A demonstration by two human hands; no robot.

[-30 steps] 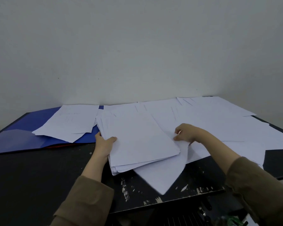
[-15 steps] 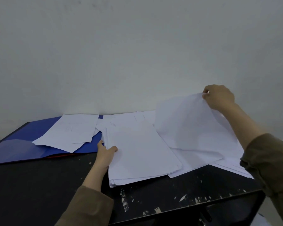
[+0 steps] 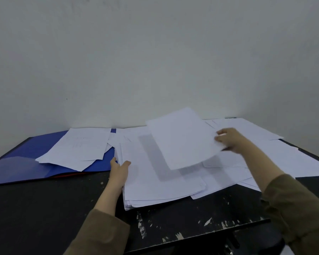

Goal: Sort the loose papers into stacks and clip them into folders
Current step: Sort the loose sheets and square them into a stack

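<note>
A thick stack of white papers (image 3: 151,188) lies in the middle of the black table (image 3: 44,208). My left hand (image 3: 119,172) grips the stack's left edge, thumb on top. My right hand (image 3: 230,139) pinches the right edge of a single white sheet (image 3: 182,138) and holds it in the air just above the stack, casting a grey shadow on it. More loose papers (image 3: 283,157) spread over the right side of the table. An open blue folder (image 3: 26,162) lies at the left with a few sheets (image 3: 77,146) on it.
A plain white wall (image 3: 155,61) stands right behind the table. The table's front edge (image 3: 201,236) is chipped, with dark objects below it. A red edge shows under the blue folder.
My right hand pulled a sheet from the right pile, lifted it high, and has now brought it down and left over the stack. My left hand has stayed on the stack's edge.
</note>
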